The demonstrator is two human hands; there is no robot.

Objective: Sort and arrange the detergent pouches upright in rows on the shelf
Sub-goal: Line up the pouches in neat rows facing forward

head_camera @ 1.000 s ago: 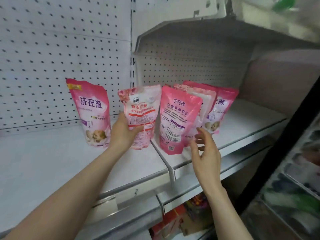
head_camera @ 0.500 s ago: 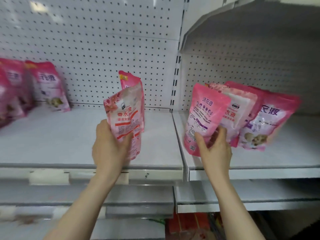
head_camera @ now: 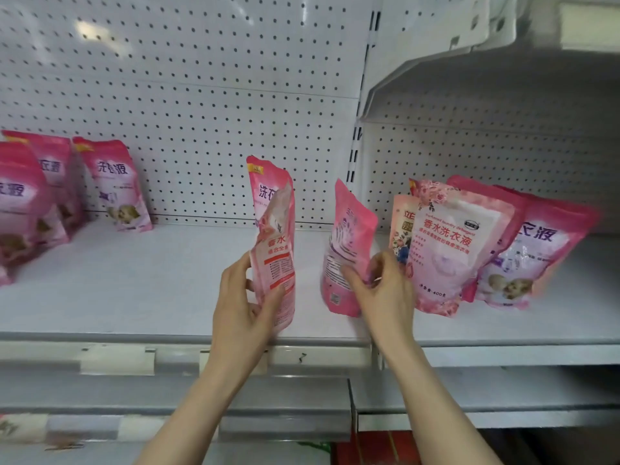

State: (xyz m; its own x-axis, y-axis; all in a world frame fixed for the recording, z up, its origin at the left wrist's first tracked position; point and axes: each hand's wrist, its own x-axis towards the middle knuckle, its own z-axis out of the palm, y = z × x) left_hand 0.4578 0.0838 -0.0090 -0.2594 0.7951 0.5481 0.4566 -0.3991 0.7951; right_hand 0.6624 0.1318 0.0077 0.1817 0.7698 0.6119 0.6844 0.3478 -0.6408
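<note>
Left hand (head_camera: 245, 303) grips a pale pouch (head_camera: 276, 256), right hand (head_camera: 382, 293) a blurred pink pouch (head_camera: 347, 250); probably floppy, so I'd hold low.

Bright, even light; glare patch on pegboard (head_camera: 85, 28) top left. Motion blur on far-right pouch (head_camera: 543, 243), wide-angle bending at edges, shadow under upper shelf (head_camera: 469, 78).
</note>
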